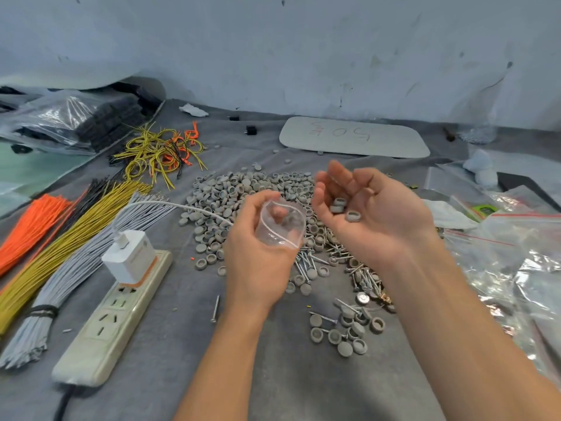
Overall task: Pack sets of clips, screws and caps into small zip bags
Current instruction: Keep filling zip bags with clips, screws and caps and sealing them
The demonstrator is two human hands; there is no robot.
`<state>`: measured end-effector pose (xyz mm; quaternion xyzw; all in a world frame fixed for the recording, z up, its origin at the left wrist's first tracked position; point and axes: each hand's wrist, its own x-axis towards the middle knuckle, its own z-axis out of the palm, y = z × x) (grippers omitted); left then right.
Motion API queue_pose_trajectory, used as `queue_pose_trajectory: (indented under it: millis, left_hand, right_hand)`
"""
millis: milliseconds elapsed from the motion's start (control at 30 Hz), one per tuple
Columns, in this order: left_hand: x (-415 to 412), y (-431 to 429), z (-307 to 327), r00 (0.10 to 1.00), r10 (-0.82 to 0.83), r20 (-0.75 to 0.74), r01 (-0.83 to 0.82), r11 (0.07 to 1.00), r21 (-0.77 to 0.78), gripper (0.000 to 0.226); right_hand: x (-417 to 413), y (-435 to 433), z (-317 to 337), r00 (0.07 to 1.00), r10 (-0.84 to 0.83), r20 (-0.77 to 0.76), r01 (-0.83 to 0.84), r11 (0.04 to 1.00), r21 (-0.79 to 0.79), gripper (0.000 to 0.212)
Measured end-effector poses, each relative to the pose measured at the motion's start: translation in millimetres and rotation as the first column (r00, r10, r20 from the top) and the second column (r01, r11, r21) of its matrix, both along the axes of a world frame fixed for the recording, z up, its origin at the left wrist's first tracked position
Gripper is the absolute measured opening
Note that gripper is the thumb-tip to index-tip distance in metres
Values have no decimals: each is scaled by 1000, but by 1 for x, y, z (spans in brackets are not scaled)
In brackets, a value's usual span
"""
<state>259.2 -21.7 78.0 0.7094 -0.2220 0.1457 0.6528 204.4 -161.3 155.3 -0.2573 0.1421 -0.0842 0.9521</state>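
My left hand (pixel 256 253) grips a small clear zip bag (pixel 280 223) with its mouth held open; something grey shows inside. My right hand (pixel 370 214) is palm up just right of the bag, fingers loosely curled, cupping a few grey caps (pixel 344 209). Beyond both hands lies a big heap of grey caps (pixel 239 192) on the grey cloth. Silver screws (pixel 315 262) are scattered under and between my wrists. A smaller cluster of caps and screws (pixel 349 329) lies nearer to me.
A white power strip (pixel 115 317) with a charger (pixel 129 256) sits at the left. Bundles of orange, yellow and grey wires (pixel 63 244) lie further left. Clear plastic bags (pixel 516 262) are piled at the right. A grey board (pixel 353 136) rests at the back.
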Motion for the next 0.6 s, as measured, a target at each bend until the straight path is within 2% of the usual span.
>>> queue_pose_trajectory:
  millis: [167,367,500,600]
  left_hand:
    - [-13,-8,2,1000,4,-3,-4,996,93,51]
    - [-23,-15,4,996,15,-90,-4,993,121,48]
    - [-22,-17,4,995,2,-103,9,995,101,51]
    - [-21,-18,2,995,-4,-101,13,997,81,51]
  right_hand:
    - [-2,22,16,995,-74,69,83,986,-147,30]
    - [-1,46,9,976,-209,65,218,894,-392,30]
    - [0,49,15,972,-211,106,235,811,-536,31]
    - [2,49,18,972,-203,116,232,786,-573,31]
